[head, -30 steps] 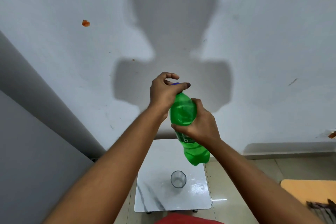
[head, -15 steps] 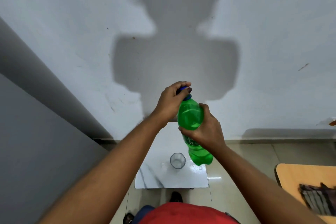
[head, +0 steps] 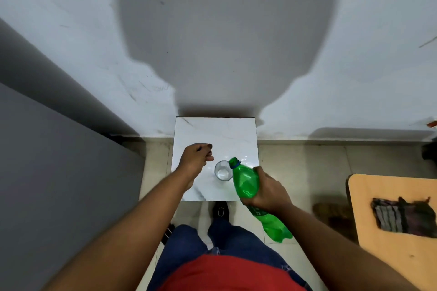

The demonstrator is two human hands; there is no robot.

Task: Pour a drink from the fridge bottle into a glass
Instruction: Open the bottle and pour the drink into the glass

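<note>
A green plastic bottle [head: 246, 182] is tilted to the left, its open mouth at the right rim of a clear glass [head: 222, 170]. My right hand [head: 267, 190] grips the bottle around its middle. The glass stands upright on a small white marble-topped table [head: 212, 132] against the wall. My left hand [head: 195, 158] hovers over the table just left of the glass. Its fingers are curled, and something small and dark, seemingly the bottle cap, shows at the fingertips. No liquid stream is visible.
A grey panel [head: 59, 160] runs along the left. A wooden table [head: 390, 196] with a dark folded cloth [head: 402, 215] stands at the right. My legs and shoes [head: 220, 210] are on the tiled floor right below the small table.
The cap has come off the bottle. My left hand left the bottle top and dropped over the table. My right hand lowered and tilted the bottle to the glass. The camera tipped downward.
</note>
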